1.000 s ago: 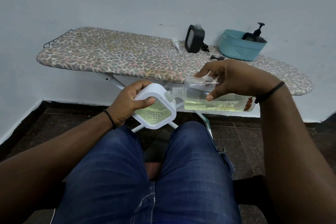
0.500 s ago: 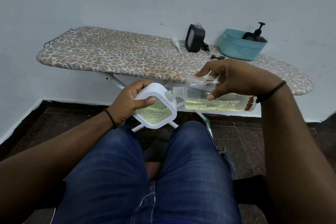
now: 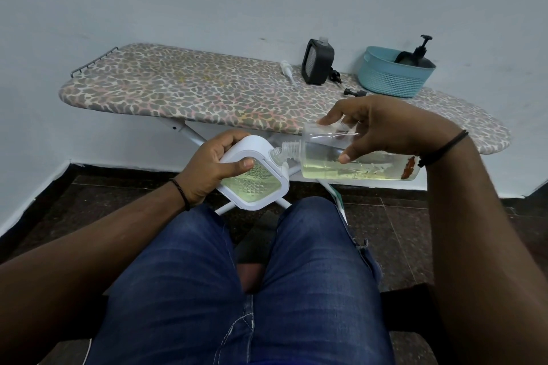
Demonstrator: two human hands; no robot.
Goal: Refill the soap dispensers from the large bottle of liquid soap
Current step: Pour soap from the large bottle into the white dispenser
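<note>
My left hand grips a white square soap dispenser with a clear textured face and pale yellow-green soap inside, tilted above my knees. My right hand holds the large clear bottle on its side, thumb below and fingers over the top. The bottle's threaded neck meets the dispenser's open neck. Yellow soap fills the lower part of the bottle.
An ironing board with a pebble-print cover stands ahead. On it are a black dispenser, a white pump head, a black pump part and a teal basket holding a black pump bottle. My legs in jeans sit below.
Both hands and the two containers have stayed nearly still, with the bottle's neck held at the dispenser's opening throughout.
</note>
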